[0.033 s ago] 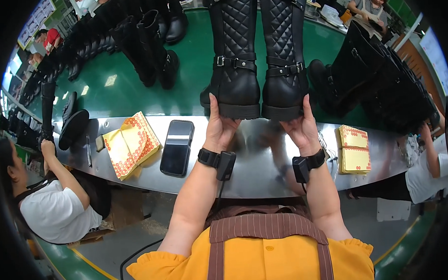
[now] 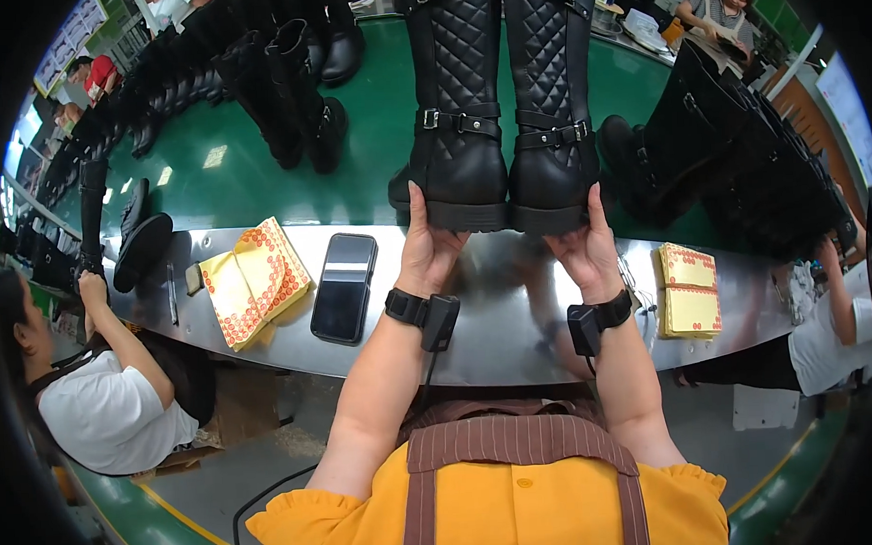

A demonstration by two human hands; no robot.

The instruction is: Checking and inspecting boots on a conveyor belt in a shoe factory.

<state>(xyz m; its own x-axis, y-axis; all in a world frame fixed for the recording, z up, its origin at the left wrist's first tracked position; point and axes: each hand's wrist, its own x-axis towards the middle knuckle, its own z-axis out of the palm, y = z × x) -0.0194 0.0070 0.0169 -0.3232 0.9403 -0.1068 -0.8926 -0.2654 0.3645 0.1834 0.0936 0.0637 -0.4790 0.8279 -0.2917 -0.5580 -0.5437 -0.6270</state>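
Barely shifted since the earlier frame: at most a slight narrowing of the gap between the tall black quilted-leather boots with silver buckles (image 2: pixel 458 89), with no other movement to make out. Held side by side above the junction of the glossy green tabletop (image 2: pixel 213 199) and the shiny steel front ledge (image 2: pixel 515 337), heels facing the wearer.

Gripping the left boot with the bare left hand (image 2: pixel 431 258), part-closed around the heel, with thumb raised along the outer side and fingers curled beneath the sole, partly hidden. Gripping the right boot likewise with the bare right hand (image 2: pixel 589 258). Unable to tell about toe contact with the tabletop.

Best judged as a stage of holding both boots matched, heel beside heel. Calls next for even support under both soles and firm thumbs before any lowering or turning. Worth keeping clear of the flat black rectangular phone (image 2: pixel 344 287) near the left wrist, and of the yellow paper stack with red round marks (image 2: pixel 689 291) beyond the right.
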